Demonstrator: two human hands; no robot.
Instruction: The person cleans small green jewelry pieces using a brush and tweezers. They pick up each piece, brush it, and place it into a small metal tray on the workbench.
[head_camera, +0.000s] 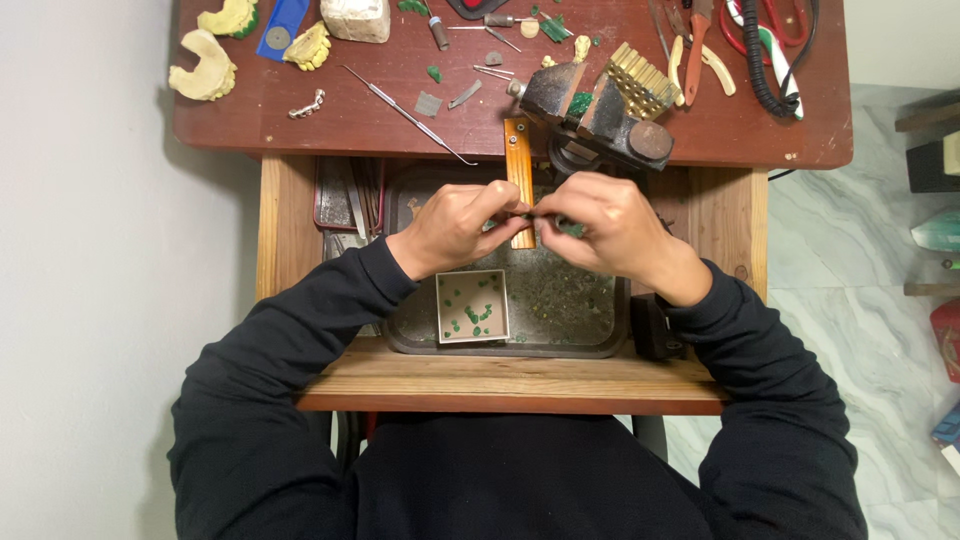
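1. The left hand (455, 225) and right hand (600, 225) meet fingertip to fingertip, pinching something tiny between them; what it is cannot be told.
2. They hover over the metal tray (560, 315), beside the orange bench peg (519, 175).
3. A small box (472, 306) of green pieces sits below the left hand.

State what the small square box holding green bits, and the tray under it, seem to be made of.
The small square box looks like thin cardboard or card: pale matt walls, sharp folded corners. The dark rounded tray seems to be metal, perhaps worn steel: dull, speckled, scuffed surface with a raised rim. Neither is certain from this view.
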